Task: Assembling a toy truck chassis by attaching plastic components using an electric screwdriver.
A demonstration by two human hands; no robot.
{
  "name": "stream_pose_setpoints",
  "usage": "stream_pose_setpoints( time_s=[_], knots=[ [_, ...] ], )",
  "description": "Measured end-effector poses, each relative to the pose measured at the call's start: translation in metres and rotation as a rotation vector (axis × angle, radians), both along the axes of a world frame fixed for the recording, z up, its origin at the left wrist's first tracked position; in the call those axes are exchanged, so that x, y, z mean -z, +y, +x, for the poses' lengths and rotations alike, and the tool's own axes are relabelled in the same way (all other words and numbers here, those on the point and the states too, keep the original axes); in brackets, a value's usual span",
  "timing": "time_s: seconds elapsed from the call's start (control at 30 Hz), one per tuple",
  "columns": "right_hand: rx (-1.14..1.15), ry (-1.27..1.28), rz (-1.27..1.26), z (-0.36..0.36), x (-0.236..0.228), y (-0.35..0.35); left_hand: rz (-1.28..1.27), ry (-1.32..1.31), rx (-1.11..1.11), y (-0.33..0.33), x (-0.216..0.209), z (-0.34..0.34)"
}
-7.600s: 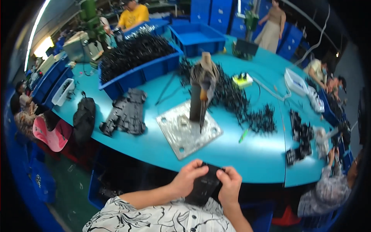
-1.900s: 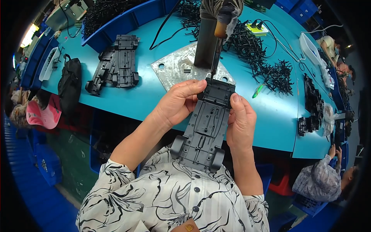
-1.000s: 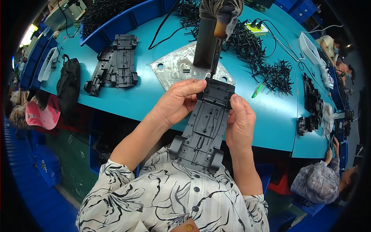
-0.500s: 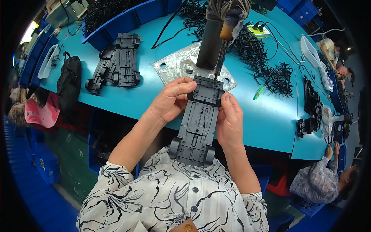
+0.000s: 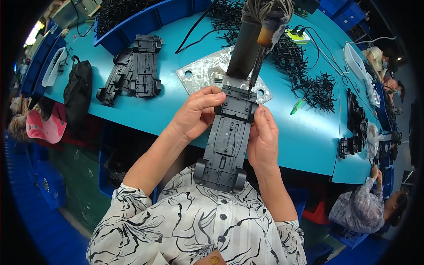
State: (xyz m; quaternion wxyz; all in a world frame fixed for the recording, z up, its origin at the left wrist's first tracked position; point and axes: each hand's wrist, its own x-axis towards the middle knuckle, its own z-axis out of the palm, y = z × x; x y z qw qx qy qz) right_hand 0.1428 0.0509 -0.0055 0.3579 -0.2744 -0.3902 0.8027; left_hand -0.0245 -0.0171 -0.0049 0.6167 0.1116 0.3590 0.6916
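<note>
A black plastic toy car chassis (image 5: 226,137) with wheels at its corners lies underside up between my hands, its near end close to my shirt. My left hand (image 5: 194,114) is closed on the far left wheel area, thumb on top. My right hand (image 5: 264,134) grips the far right wheel area the same way. Above the far right corner, a soldering-type iron (image 5: 259,62) with a wooden handle points down. Its dark tip is at the chassis, though contact cannot be made out clearly. The iron hangs beside a metal post (image 5: 242,53) on a silvery base plate (image 5: 198,70).
More black chassis (image 5: 145,70) are stacked on the turquoise table (image 5: 172,112) at left, beside a black bag (image 5: 78,90). Heaps of small black parts (image 5: 320,90) lie at right, near a green-handled tool (image 5: 297,106) and a power strip (image 5: 297,36). A co-worker (image 5: 360,205) sits at right.
Both hands keep their hold and the chassis stays almost in place under the iron. The surroundings have shifted slightly in the picture.
</note>
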Motion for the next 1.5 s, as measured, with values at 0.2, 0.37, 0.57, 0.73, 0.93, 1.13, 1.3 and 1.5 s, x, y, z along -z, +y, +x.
stream_pose_setpoints(
  time_s=[0.2, 0.37, 0.57, 0.73, 0.93, 1.13, 1.3, 1.5],
  knots=[
    [0.017, 0.018, -0.062, -0.004, -0.012, -0.002, 0.0, -0.021, -0.008, -0.001, -0.003, 0.002],
    [0.018, 0.014, -0.057, -0.004, -0.012, -0.002, 0.008, -0.035, -0.007, 0.0, -0.003, 0.002],
    [0.009, 0.013, -0.052, -0.004, -0.012, 0.0, -0.001, -0.048, -0.009, 0.0, -0.004, 0.002],
    [0.022, -0.009, -0.039, -0.004, -0.008, 0.002, -0.008, -0.08, -0.011, 0.001, -0.003, 0.003],
    [0.011, -0.02, -0.012, -0.003, -0.009, 0.004, -0.014, -0.076, -0.021, 0.0, -0.005, 0.005],
    [0.02, -0.05, 0.01, -0.003, -0.01, 0.004, -0.004, -0.084, -0.005, -0.001, -0.001, 0.004],
    [0.017, -0.052, 0.019, -0.003, -0.01, 0.005, -0.01, -0.09, -0.014, 0.0, 0.0, 0.004],
    [0.012, -0.064, 0.045, -0.003, -0.011, 0.005, -0.006, -0.109, -0.008, -0.001, 0.001, 0.004]
  ],
)
